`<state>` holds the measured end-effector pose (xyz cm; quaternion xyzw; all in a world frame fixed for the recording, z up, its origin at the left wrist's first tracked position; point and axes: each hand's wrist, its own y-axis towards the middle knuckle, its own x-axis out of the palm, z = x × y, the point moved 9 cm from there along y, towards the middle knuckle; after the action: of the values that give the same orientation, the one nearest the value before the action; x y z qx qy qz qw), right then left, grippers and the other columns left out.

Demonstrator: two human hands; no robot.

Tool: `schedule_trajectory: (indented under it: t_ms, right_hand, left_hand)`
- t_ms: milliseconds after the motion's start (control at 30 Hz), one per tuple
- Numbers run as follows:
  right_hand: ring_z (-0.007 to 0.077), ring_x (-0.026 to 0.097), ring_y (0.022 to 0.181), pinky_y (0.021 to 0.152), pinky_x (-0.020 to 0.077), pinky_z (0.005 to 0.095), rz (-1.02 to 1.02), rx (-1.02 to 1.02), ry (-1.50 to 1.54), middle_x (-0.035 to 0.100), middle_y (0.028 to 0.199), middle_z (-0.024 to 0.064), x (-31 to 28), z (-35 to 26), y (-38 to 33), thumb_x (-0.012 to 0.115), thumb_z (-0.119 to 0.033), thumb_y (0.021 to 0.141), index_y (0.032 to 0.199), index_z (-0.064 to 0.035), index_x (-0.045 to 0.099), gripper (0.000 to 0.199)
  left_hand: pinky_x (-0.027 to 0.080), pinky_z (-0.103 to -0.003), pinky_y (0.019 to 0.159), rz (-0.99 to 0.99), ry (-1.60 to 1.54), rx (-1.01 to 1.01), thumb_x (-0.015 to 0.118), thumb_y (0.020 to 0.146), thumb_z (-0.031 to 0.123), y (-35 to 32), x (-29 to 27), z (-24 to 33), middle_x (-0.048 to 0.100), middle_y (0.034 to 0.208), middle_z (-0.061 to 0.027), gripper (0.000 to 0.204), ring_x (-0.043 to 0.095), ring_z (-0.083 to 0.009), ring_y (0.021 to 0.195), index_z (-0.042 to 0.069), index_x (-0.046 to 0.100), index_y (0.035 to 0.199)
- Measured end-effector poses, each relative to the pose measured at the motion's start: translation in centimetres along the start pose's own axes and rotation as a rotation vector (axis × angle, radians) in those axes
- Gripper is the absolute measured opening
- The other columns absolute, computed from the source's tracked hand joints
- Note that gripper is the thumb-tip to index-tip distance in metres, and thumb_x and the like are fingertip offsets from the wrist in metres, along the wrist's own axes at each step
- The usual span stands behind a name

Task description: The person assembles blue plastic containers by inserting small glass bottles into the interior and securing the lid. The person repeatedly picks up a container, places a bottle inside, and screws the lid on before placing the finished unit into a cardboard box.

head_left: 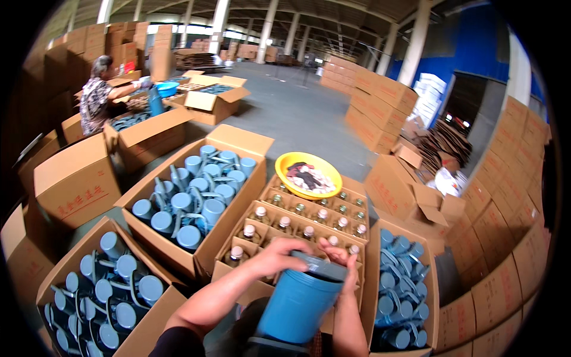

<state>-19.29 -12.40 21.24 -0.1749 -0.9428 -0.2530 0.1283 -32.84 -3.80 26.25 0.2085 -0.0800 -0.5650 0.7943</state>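
I see a blue pot (297, 309) held in front of the person's lap, near the bottom of the view. It leans to one side. Its long way runs from low on the left up to the right, and its dark top (321, 268) points up and away from the person. The left hand (278, 257) is closed on the left edge of the dark top. The right hand (346, 265) grips the right side, its palm along the pot; those fingers are blurry, so I can't tell just where each one touches.

The pot is round like a can, smooth and a bit shiny. The top is flat and dark gray.

Just past the hands stand clear glass bottles (260, 216) with white caps, in rows with thin card walls between. A round yellow bowl (303, 191) sits over the far bottles, with dark and pale bits in it. Brown card boxes (209, 253) on both sides hold blue jugs (181, 202) with round ends and curved handles.
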Motion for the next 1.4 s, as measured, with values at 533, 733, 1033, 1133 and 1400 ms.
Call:
schedule_trajectory:
  t_ms: [533,733,1033,1133,1400]
  right_hand:
    - [0.0342,0.055,0.11,0.093,0.0442,0.0386,0.199,0.427,-1.353,0.059,0.113,0.0199,-14.4,12.5,-5.7,0.052,-0.048,0.088,0.122,-0.0042,0.056,0.055]
    - [0.0348,0.055,0.108,0.091,0.0451,0.0381,0.052,0.427,-1.563,0.06,0.111,0.0195,-13.7,15.2,-7.6,0.056,-0.045,0.087,0.123,-0.0057,0.055,0.054]
    - [0.0357,0.057,0.097,0.084,0.0473,0.0393,0.172,0.154,-1.325,0.06,0.097,0.0154,-12.2,5.5,-3.8,0.076,-0.015,0.064,0.127,-0.0133,0.054,0.066]
    - [0.0342,0.058,0.092,0.082,0.0474,0.0402,0.234,-0.008,-1.37,0.06,0.096,0.0126,-6.8,-6.7,0.3,0.075,0.004,0.046,0.127,-0.0125,0.054,0.086]
    - [0.0304,0.056,0.093,0.084,0.0476,0.0383,-0.401,-0.519,-1.543,0.06,0.099,0.0092,11.3,-15.8,2.3,0.068,0.002,0.056,0.12,-0.0109,0.06,0.066]
  left_hand:
    - [0.047,-0.038,0.07,0.011,0.333,-0.208,0.078,0.069,0.022,5.3,0.0,-1.4,0.065,0.078,-0.0167,0.028,0.063,-0.0318,0.077,0.003,0.068,0.087]
    - [0.048,-0.033,0.07,0.545,-0.129,-0.299,0.064,0.086,0.033,3.4,-3.7,-12.3,0.066,0.078,-0.012,0.034,0.061,-0.017,0.072,-0.001,0.066,0.092]
    - [0.056,-0.041,0.07,0.741,-1.071,-0.918,0.044,0.096,0.044,-6.1,4.1,-31.9,0.064,0.109,-0.0138,0.052,0.065,-0.0267,0.089,0.002,0.051,0.125]
    - [0.054,-0.042,0.076,0.552,-1.204,-0.978,0.044,0.096,0.043,-5.7,8.1,-31.7,0.062,0.112,-0.0136,0.05,0.063,-0.0268,0.093,0.003,0.05,0.127]
    - [0.049,-0.045,0.091,0.37,-1.412,-0.489,0.046,0.096,0.038,6.7,5.1,-17.7,0.059,0.121,-0.013,0.047,0.059,-0.0274,0.106,0.006,0.049,0.13]
